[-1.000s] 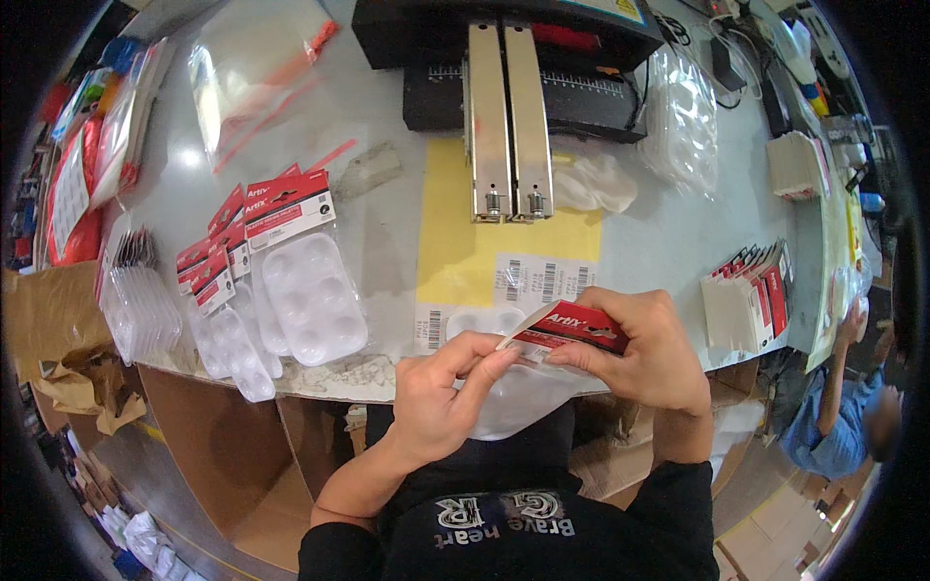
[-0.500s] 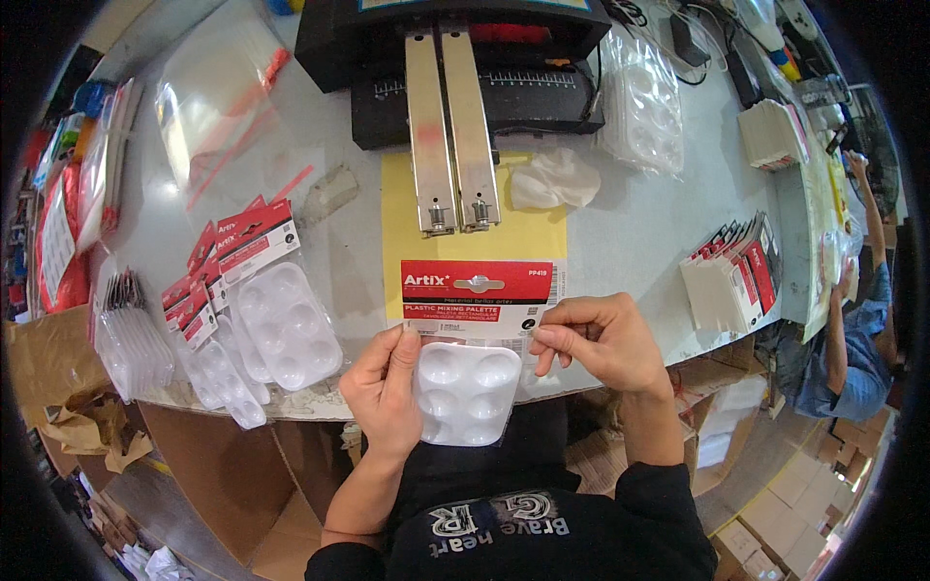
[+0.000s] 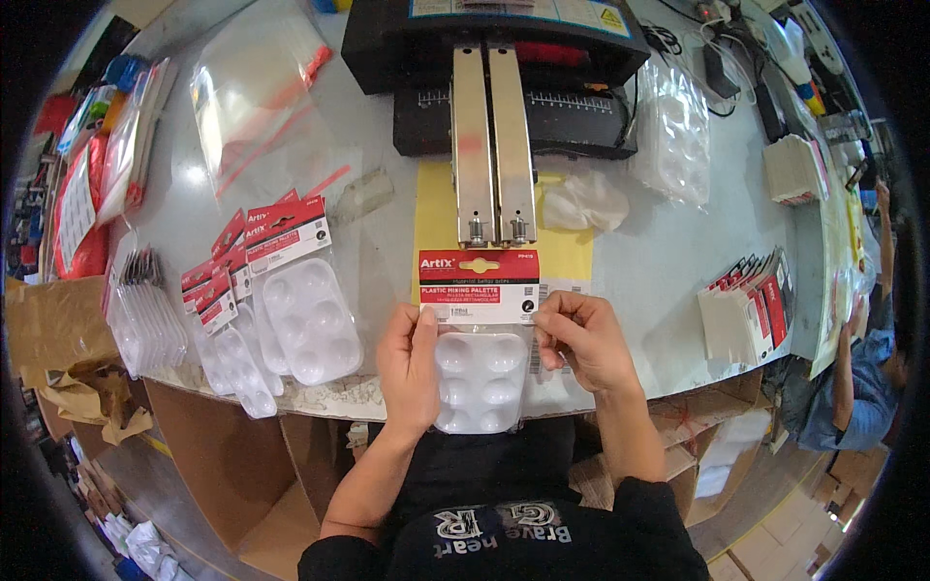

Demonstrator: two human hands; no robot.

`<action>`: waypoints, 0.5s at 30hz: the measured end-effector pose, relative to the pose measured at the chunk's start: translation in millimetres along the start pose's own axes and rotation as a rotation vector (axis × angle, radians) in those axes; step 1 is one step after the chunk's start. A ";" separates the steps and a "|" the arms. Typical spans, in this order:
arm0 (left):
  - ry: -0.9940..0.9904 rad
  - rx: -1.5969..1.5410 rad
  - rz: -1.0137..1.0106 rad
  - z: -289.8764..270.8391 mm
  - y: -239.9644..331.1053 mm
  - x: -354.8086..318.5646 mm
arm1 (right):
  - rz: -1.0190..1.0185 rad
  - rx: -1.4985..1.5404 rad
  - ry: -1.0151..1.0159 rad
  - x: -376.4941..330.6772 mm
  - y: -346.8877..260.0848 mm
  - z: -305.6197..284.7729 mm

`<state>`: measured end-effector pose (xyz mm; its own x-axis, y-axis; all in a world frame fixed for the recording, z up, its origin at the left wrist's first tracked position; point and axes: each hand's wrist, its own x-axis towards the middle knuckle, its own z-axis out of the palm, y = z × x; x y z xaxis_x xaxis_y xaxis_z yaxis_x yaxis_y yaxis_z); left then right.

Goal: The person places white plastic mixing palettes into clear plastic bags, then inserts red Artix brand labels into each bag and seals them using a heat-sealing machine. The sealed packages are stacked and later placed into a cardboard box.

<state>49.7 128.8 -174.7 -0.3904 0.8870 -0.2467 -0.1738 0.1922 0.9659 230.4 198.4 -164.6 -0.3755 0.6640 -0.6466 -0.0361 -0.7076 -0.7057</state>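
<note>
A bagged white plastic mixing palette [image 3: 481, 378] with six wells hangs below a red and white header card [image 3: 479, 302], in front of the table edge. My left hand [image 3: 409, 373] pinches the left side of the pack where card and bag meet, thumb on top. My right hand [image 3: 584, 341] pinches the card's lower right corner. The card's top edge lies just under the tips of two metal arms [image 3: 495, 145] that reach out from a black machine [image 3: 417, 121]. A yellow sheet [image 3: 433, 218] lies beneath the arms.
Carded palettes [image 3: 312, 320] lie left of my hands, beside a stack of bagged palettes [image 3: 145, 324]. Clear bags [image 3: 254, 87] lie behind them. Stacked header cards [image 3: 748, 315] and more bagged palettes [image 3: 672, 140] sit to the right. Another person [image 3: 852, 382] works at far right.
The pack has moved up toward the metal arms, its card now close under their tips. My right hand has closed on the card's right corner. The whole view has shifted a little.
</note>
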 end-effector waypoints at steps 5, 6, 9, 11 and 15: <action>0.047 0.040 0.053 1.6 1.4 3.8 | -0.152 0.128 -0.017 1.0 -0.8 -2.9; 0.046 0.024 0.048 2.3 0.1 8.2 | -0.184 0.177 -0.043 3.5 -1.4 -2.9; 0.016 0.066 0.115 3.1 -3.1 14.8 | -0.234 0.192 -0.017 9.7 -3.4 -1.5; 0.045 0.154 0.077 3.6 -2.9 16.0 | -0.203 0.097 0.045 13.2 -4.7 2.7; 0.080 0.202 0.055 7.0 4.6 24.0 | -0.278 0.030 0.085 22.1 -10.8 10.1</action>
<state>45.9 153.9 -175.6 -0.4663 0.8638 -0.1910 0.0312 0.2318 0.9723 213.2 218.2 -168.4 -0.2681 0.8507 -0.4522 -0.1543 -0.5012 -0.8514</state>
